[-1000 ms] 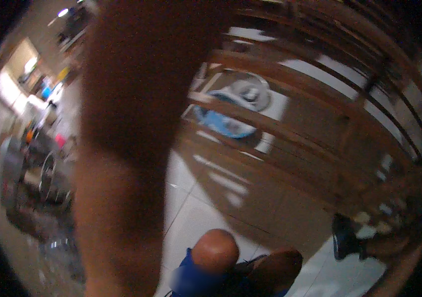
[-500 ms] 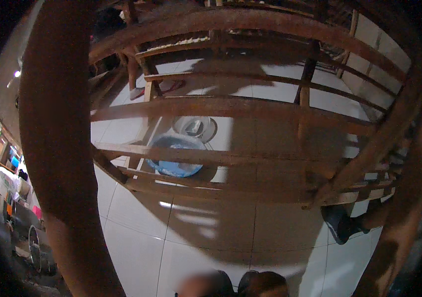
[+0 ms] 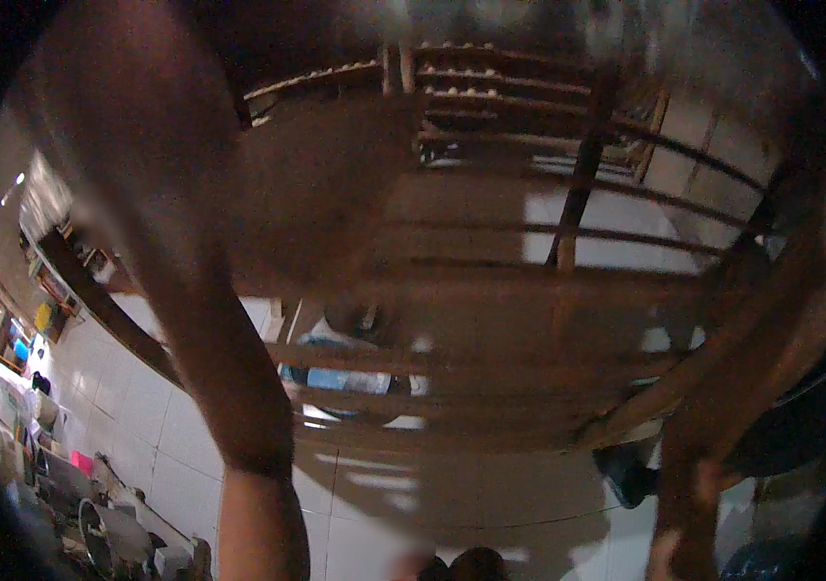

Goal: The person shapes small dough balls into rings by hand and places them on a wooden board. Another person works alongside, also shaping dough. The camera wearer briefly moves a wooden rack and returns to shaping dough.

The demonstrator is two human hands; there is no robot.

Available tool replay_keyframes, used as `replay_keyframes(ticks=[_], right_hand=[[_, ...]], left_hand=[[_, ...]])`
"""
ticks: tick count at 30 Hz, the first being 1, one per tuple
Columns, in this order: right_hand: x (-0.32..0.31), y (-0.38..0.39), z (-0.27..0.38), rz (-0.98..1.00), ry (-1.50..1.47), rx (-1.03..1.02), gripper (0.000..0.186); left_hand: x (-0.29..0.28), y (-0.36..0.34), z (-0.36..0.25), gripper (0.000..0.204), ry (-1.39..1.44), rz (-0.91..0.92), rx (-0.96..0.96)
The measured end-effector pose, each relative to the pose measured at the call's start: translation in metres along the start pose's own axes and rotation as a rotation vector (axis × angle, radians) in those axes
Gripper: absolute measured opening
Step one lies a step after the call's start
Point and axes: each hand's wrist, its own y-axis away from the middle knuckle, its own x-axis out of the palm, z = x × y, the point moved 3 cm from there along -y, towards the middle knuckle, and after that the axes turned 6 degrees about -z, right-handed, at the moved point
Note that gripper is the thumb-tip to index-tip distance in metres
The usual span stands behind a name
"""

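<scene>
Tiles (image 3: 340,533) nearest the knees look smooth, so the wooden rack (image 3: 490,362) could slip and its slats scrape if jolted or gripped unevenly. It spans between the 2 hands: left hand (image 3: 141,126), a blur at left; right hand, lost in darkness at right. I cannot tell how open either is or what it holds. Beyond the near slats sits a blue basin (image 3: 340,380); far shelves (image 3: 461,94) carry small pale things.

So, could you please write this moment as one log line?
left arm: extended; right arm: extended; hands: unclear; ahead: wooden rack; seen between slats: blue basin
</scene>
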Motion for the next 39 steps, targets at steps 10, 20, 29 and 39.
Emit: replay_keyframes(ticks=[10,20,29,39], right_hand=[[-0.011,-0.062,0.014,0.335,0.141,-0.078,0.02],[-0.007,-0.096,0.024,0.506,0.026,0.03,0.034],[-0.029,-0.14,0.044,0.59,0.011,0.053,0.032],[0.041,-0.141,0.026,0.608,0.052,0.459,0.01]], left_hand=[[-0.002,0.012,-0.041,0.028,0.277,0.341,-0.051],[-0.121,0.04,-0.073,0.05,0.312,0.959,-0.497],[-0.333,0.132,0.043,0.035,-0.215,1.135,-1.947],[-0.335,0.149,0.048,0.037,-0.117,0.377,-2.261]])
